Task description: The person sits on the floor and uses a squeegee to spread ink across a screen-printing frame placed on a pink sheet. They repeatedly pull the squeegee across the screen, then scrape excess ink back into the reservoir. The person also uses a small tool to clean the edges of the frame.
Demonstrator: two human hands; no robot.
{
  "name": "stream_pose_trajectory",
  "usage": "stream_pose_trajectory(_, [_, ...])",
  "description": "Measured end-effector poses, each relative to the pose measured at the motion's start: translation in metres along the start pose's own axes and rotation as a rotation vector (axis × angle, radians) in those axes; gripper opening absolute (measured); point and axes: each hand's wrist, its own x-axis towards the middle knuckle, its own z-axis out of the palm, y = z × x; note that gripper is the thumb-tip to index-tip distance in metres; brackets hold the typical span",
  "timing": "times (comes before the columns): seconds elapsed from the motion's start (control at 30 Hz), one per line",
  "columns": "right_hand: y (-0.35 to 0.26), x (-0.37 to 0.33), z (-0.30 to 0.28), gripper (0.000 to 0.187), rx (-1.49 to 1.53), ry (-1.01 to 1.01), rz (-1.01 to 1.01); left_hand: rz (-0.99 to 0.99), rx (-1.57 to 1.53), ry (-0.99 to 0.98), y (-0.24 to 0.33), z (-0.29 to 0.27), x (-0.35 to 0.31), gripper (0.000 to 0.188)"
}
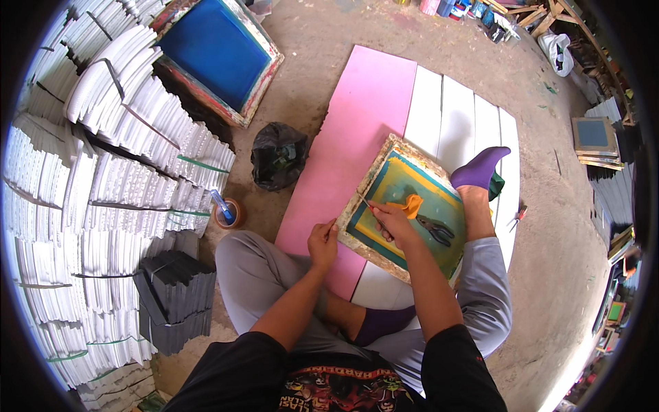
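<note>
A screen-printing frame (374,248) with a worn, paint-crusted wooden rim and teal and yellow mesh lies tilted before me. My left hand (322,245) is closed at its left edge, thumb and fingers pinching the rim. Over the mesh, my right hand (392,225) grips a thin screwdriver-like tool (369,205) with a reddish handle, its tip at the rim's inner left side. Just beyond that hand rests a crumpled orange cloth (412,206). Dark-handled pliers (436,231) lie on the mesh to its right. My fingers partly cover the tool.
Beneath the frame are a pink board (364,103) and white panels (425,103). Tall white stacks (130,178) and a dark stack (177,292) line the left, near a tape roll (230,214) and a black plastic bag (278,156). A blue screen (216,55) leans behind. My foot (480,168) borders the frame's right.
</note>
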Motion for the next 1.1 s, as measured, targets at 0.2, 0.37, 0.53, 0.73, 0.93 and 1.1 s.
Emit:
stream_pose_trajectory(0.2, [0.024,-0.024,0.012,0.036,-0.727,0.369,-0.566,0.027,0.026,0.038,0.001,0.001,-0.001,0.027])
stream_pose_trajectory(0.37, [0.01,-0.027,0.018,0.033,-0.776,0.442,-0.462,0.083,0.023,0.066,0.001,0.003,0.0,0.026])
stream_pose_trajectory(0.53, [0.006,-0.025,0.025,0.033,-0.828,0.478,-0.451,0.061,0.025,0.053,0.003,0.003,-0.001,0.026])
stream_pose_trajectory(0.73, [-0.011,-0.034,0.033,0.034,-0.865,0.463,-0.373,0.032,0.002,0.046,0.002,0.002,-0.001,0.026])
stream_pose_trajectory(0.93, [-0.006,-0.032,0.028,0.034,-0.817,0.455,-0.391,0.039,-0.004,0.054,0.003,0.003,-0.001,0.026])
stream_pose_trajectory(1.1, [-0.011,-0.032,0.03,0.035,-0.892,0.449,-0.378,0.044,-0.004,0.059,0.007,0.003,-0.001,0.025])
